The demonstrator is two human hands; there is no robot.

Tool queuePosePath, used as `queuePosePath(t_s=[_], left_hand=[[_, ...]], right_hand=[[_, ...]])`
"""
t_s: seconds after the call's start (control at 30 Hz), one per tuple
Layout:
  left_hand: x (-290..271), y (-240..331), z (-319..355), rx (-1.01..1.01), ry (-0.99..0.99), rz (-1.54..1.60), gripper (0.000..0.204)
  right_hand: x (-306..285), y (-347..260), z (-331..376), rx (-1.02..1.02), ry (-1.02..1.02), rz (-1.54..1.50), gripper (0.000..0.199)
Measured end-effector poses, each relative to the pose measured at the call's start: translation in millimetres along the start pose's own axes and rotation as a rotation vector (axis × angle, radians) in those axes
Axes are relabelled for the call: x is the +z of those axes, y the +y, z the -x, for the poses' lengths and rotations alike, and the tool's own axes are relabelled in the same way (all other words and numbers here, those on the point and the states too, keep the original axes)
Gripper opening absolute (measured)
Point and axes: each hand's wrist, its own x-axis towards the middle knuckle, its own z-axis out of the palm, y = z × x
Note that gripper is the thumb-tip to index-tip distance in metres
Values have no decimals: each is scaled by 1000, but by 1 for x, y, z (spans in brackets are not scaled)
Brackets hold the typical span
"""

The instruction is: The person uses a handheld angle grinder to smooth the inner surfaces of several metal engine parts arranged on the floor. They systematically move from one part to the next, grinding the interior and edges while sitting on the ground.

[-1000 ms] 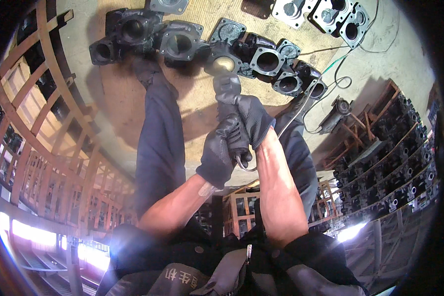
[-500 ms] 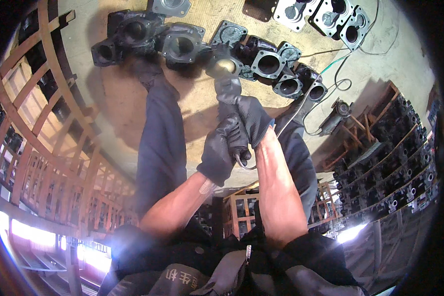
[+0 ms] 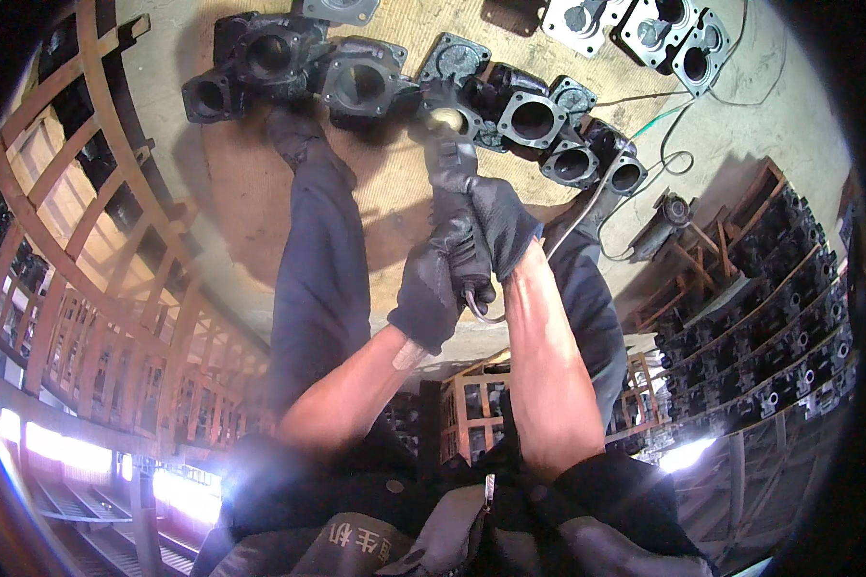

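- Sandy concrete floor (image 3: 260,192) fills the upper part of my view, with rusty metal racks (image 3: 87,317) curving down the left and stacked dark castings (image 3: 779,317) on shelving at the right.
- Ahead of my legs a row of black cast housings (image 3: 356,82) with round bores lies on the floor; lighter grey ones (image 3: 664,29) sit at the top right, and cables (image 3: 664,154) trail across the ground near them.
- I hold a power tool (image 3: 449,159) straight out in front of me; its brass-coloured head (image 3: 443,120) sits at the far end, just beyond my grip, touching or almost touching the housings in the middle of the row. I cannot tell which one it meets.
- Against the earlier frames, the tool and both hands sit at much the same spot; the view has shifted only slightly, with the row of housings a touch nearer the top edge.
- My left hand (image 3: 433,284), in a dark glove, is closed around the rear of the tool body, fingers wrapped tight.
- My right hand (image 3: 500,226), also gloved, is closed around the tool just ahead of the left, the two gloves touching.
- A cord or hose loop (image 3: 476,310) hangs out beneath the left grip.
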Motion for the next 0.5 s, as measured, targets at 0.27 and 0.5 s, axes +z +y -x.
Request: queuePosePath(t_s=[0.27,0.5], left_hand=[[11,3,19,7,6,-33,24],[0,-2,16,-8,-13,46,20]], right_hand=[[0,10,6,-211,-16,372,16],[6,8,13,-158,-25,156,18]])
